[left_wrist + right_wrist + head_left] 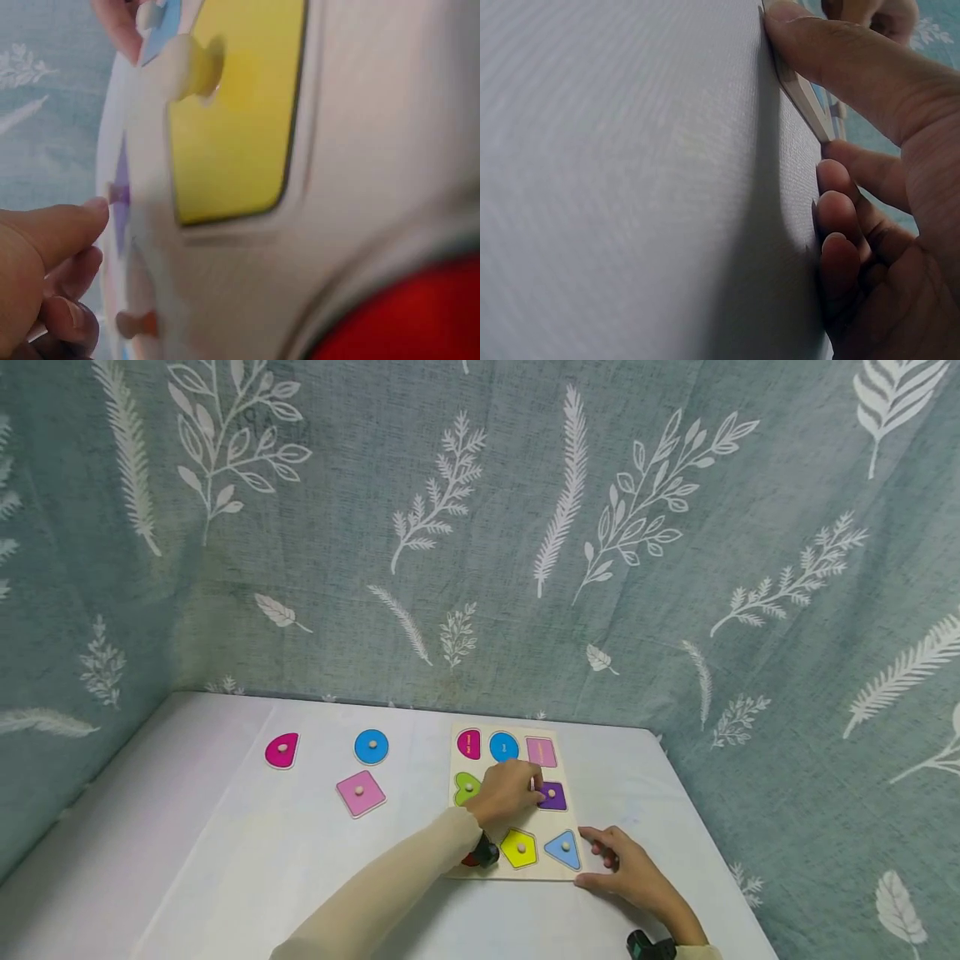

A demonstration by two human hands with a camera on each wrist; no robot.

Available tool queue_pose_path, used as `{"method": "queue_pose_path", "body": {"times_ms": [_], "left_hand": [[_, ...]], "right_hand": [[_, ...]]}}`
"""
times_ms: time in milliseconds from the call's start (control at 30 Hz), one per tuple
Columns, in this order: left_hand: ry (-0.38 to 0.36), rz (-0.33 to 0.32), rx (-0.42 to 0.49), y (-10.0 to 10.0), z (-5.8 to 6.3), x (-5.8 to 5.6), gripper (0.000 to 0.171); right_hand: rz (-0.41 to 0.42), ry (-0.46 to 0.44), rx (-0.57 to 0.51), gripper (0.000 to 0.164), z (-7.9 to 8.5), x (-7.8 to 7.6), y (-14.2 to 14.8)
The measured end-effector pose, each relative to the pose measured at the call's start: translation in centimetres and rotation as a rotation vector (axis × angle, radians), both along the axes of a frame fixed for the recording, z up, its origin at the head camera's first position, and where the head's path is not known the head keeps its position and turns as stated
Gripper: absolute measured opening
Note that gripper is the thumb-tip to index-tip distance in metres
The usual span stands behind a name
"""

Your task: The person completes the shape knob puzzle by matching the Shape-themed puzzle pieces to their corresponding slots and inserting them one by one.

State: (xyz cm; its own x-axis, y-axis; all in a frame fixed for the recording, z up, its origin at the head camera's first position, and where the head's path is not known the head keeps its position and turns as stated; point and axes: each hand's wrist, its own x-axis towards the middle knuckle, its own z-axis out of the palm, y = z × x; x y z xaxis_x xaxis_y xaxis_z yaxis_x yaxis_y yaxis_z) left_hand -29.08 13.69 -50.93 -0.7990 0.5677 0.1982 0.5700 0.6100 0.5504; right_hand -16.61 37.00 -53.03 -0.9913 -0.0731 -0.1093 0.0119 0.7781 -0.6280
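Observation:
A pale wooden shape puzzle board [491, 872] lies on the table. My left hand [510, 793] reaches over its middle, thumb and forefinger beside the purple trapezoid piece [553, 796]. In the left wrist view a fingertip is right at the purple piece's knob [118, 193]. Thumb and forefinger of my right hand [626, 872] touch the board at its near right corner and right edge, beside the blue triangle piece [564, 850]. The yellow pentagon [519, 848] and green heart [467, 787] sit in the board. An orange piece [146, 324] is hidden by the hand in the head view.
Left of the board lie a magenta half-round piece [282, 750], a blue circle [371, 747] and a pink square [361, 794], all knobbed. Their matching printed slots run along the board's far row. A leaf-patterned curtain [450, 527] hangs behind the white table [225, 877].

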Motion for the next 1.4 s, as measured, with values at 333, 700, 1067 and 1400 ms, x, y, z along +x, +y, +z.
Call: {"method": "queue_pose_path", "body": {"times_ms": [333, 700, 1067, 1400], "left_hand": [[0.027, -0.022, 0.022, -4.2, 1.3, 0.3, 0.010], [0.041, 0.051, 0.000, -10.9, 1.6, 1.7, 0.007], [0.048, 0.185, 0.030, -18.4, 1.1, 2.3, 0.006], [0.023, 0.160, 0.146, -25.2, 0.8, 1.9, 0.006]], "right_hand": [[-0.027, -0.024, 0.014, 0.084, 0.0, 0.1, -0.3], [-0.050, -0.021, 0.018, 0.083, 0.3, 0.3, -0.4], [-0.065, -0.023, 0.045, 0.083, 0.3, 0.5, -0.6], [-0.075, -0.024, 0.026, 0.083, 0.1, 0.3, -0.6]]}}
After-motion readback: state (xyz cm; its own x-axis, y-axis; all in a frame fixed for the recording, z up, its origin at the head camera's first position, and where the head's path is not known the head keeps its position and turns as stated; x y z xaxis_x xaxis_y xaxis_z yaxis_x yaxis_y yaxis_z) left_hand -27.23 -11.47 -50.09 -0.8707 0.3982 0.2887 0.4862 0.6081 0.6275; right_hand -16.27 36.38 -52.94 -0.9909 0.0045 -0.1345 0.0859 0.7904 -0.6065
